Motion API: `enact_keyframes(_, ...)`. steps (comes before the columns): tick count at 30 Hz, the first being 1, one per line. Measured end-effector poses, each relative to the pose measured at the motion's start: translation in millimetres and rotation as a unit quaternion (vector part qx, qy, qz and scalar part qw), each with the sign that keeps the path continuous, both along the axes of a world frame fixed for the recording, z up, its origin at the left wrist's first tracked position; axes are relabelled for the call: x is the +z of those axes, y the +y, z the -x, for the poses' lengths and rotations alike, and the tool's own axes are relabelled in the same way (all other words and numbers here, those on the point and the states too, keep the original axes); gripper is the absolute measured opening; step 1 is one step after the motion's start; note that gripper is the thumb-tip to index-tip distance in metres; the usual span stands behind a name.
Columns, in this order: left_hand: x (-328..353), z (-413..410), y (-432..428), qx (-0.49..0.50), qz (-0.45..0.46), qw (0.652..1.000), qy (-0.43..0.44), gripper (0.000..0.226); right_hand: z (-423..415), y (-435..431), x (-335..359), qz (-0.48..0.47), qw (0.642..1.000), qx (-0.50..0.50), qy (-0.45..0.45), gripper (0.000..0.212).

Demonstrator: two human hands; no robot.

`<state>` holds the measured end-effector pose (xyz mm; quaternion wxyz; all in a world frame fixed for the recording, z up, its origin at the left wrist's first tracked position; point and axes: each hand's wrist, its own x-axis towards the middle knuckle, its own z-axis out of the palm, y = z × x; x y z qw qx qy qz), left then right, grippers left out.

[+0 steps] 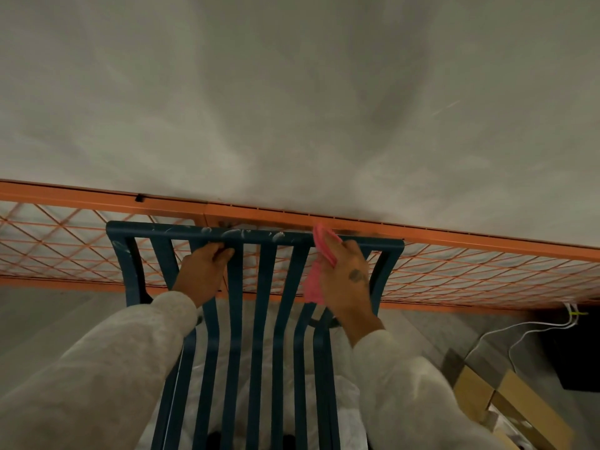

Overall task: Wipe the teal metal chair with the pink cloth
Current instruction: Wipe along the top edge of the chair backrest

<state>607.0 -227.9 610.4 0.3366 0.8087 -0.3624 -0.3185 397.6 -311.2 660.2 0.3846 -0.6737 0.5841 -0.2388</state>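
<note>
Narrow gaps between the teal metal chair's slats (267, 287) stay open — an orange wire-mesh shelf frame (454, 238) blocks just behind.

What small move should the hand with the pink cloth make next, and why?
Probably slide the right hand with the pink cloth leftward along the chair's top rail: white smears show there, and the left hand steadies the back.

It looks like a storeroom or warehouse: an orange steel rack (324, 219) with wire mesh decking (65, 245), bare grey wall (292, 92), and cardboard boxes (506, 404) at 4 o'clock.
</note>
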Motion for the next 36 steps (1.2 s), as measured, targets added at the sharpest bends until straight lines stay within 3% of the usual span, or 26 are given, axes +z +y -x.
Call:
enact_keyframes(2,-1,-1,0,-0.005,0.002,1.000,0.000,0.021,20,-15,7,-0.018,0.998,-0.060,0.012,0.044)
enact_keyframes(4,-1,-3,1,-0.005,0.006,1.000,-0.006,0.022,28,-28,18,-0.006,0.993,-0.084,0.078,0.042)
enact_keyframes(8,1,-2,2,-0.010,0.005,1.000,-0.008,0.025,1,-31,28,-0.046,0.969,0.035,0.240,0.040)
enact_keyframes(11,3,-2,3,-0.007,0.006,1.000,0.009,0.026,-31,-25,31,-0.043,0.951,0.144,0.270,0.041)
enact_keyframes(15,4,-2,3,-0.015,0.001,1.000,0.020,0.025,-29,-22,21,-0.009,0.958,0.207,0.197,0.055)
enact_keyframes(18,3,-3,2,-0.024,0.010,1.000,0.012,0.019,8,-41,16,-0.077,0.966,0.114,0.221,0.040)
enact_keyframes(20,3,-4,2,-0.027,0.012,0.999,0.011,0.017,26,-56,28,-0.094,0.950,0.067,0.290,0.033)
enact_keyframes(25,3,-7,4,-0.019,0.000,1.000,0.023,0.020,-3,-61,46,0.076,0.872,0.208,0.436,0.032)
enact_keyframes(28,3,-7,3,-0.025,0.000,0.999,0.024,0.013,-29,-68,40,0.078,0.860,0.273,0.423,0.033)
enact_keyframes(32,0,-10,3,-0.026,0.001,0.999,0.046,0.011,-44,-52,29,0.083,0.889,0.340,0.294,0.043)
enact_keyframes(36,-1,-12,3,-0.031,0.005,0.998,0.059,0.017,-1,-44,14,0.133,0.925,0.293,0.201,0.053)
